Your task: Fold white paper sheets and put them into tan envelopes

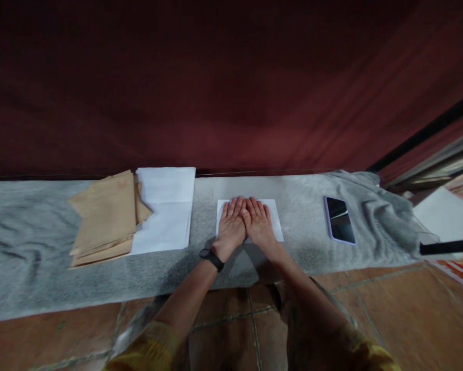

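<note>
A white sheet of paper [276,226], apparently folded, lies on the grey cloth in front of me, its middle covered by my hands. My left hand [232,225], with a black band on its wrist, rests flat on the paper's left half, fingers stretched forward. Beside it, my right hand [259,222] also lies flat, its thumb overlapping the left hand. Both hands are open and press on the paper without gripping it. To their left is a stack of larger white sheets [165,216], partly under several brown paper envelopes [109,214].
A phone with a pale purple edge [340,220] lies on the grey cloth [304,206] at the right, near bunched folds. A dark red curtain [216,93] hangs behind. Black bars and a white sheet [447,216] stand at the far right. Tiled floor [409,304] lies in front.
</note>
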Tool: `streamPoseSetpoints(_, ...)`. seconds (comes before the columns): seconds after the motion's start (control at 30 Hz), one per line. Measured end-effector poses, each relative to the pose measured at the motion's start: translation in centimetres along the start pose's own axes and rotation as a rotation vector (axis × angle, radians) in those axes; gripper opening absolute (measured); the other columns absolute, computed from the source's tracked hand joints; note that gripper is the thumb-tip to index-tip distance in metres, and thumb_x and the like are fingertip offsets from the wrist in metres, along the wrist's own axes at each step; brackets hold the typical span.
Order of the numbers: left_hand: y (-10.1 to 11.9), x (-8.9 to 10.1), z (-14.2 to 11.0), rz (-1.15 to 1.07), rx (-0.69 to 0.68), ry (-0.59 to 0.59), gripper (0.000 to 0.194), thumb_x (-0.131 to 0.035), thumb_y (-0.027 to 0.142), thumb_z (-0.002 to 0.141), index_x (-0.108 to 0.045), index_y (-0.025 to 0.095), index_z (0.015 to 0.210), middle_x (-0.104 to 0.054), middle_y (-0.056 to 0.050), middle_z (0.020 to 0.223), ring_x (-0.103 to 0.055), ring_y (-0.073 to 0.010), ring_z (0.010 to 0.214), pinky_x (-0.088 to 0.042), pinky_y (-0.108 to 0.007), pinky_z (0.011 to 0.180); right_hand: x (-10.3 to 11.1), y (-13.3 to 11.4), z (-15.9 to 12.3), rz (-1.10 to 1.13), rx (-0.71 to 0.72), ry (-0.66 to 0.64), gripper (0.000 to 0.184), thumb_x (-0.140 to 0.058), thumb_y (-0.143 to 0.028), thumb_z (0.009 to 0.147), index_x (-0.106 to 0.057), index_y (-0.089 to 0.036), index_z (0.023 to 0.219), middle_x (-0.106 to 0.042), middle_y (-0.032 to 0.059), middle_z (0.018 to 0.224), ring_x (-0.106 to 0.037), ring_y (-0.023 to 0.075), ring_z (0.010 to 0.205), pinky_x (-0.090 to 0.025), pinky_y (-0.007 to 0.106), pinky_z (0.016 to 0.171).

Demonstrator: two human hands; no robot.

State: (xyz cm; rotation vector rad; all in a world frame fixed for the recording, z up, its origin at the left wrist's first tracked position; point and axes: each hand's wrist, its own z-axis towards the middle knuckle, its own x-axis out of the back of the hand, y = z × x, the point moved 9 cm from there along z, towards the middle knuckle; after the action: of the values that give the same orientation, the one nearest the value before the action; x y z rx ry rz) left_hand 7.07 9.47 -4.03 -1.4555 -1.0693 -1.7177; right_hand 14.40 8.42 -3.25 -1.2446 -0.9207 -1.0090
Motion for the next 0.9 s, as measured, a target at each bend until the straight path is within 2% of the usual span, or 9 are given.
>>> streamPoseSetpoints(0.27, -0.3, 0.0, 0.1, 0.010, 0.031, 0.014, 0.059, -0.027, 0.024, 0.100, -0.030, 0.013, 0.158, -0.028, -0.009, 0.166, -0.018, -0.0249, 0.156, -0.014, -0.048, 0.127, 0.2, 0.0, 0.0, -0.018, 0.012, 0.025, 0.056, -0.020, -0.039, 0.109, -0.045, -0.014, 0.152, -0.041, 0.0123, 0.160, -0.035, 0.0286, 0.149, -0.023, 0.050, 0.122)
streamPoseSetpoints(0.43, -0.6, 0.8, -0.2, 0.014, 0.061, 0.015, 0.058, -0.024, 0.022, 0.101, -0.033, 0.011, 0.157, -0.030, -0.011, 0.166, -0.020, -0.0243, 0.155, -0.016, -0.047, 0.127, 0.3, 0.4, -0.3, -0.043, 0.018, 0.042, 0.058, -0.021, -0.041, 0.108, -0.046, -0.012, 0.151, -0.039, 0.0135, 0.160, -0.035, 0.0300, 0.148, -0.023, 0.050, 0.122)
streamPoseSetpoints(0.7, -1.7, 1.4, -0.9, 0.029, 0.104, 0.042, 0.057, -0.027, 0.028, 0.102, -0.035, 0.010, 0.155, -0.032, -0.011, 0.165, -0.023, -0.0243, 0.154, -0.014, -0.046, 0.128, 0.5, 0.9, -0.9, -0.060, 0.039, 0.106, 0.057, -0.027, -0.042, 0.107, -0.044, -0.012, 0.153, -0.040, 0.0135, 0.160, -0.036, 0.0315, 0.148, -0.024, 0.051, 0.121)
streamPoseSetpoints(0.9, -2.8, 1.4, -1.5, 0.056, 0.136, 0.045, 0.058, -0.027, 0.031, 0.103, -0.034, 0.008, 0.156, -0.032, -0.013, 0.164, -0.023, -0.0247, 0.154, -0.015, -0.045, 0.128, 0.7, 1.2, -1.2, -0.090, 0.035, 0.102, 0.057, -0.029, -0.043, 0.107, -0.042, -0.012, 0.153, -0.038, 0.0133, 0.161, -0.036, 0.0322, 0.147, -0.023, 0.051, 0.121)
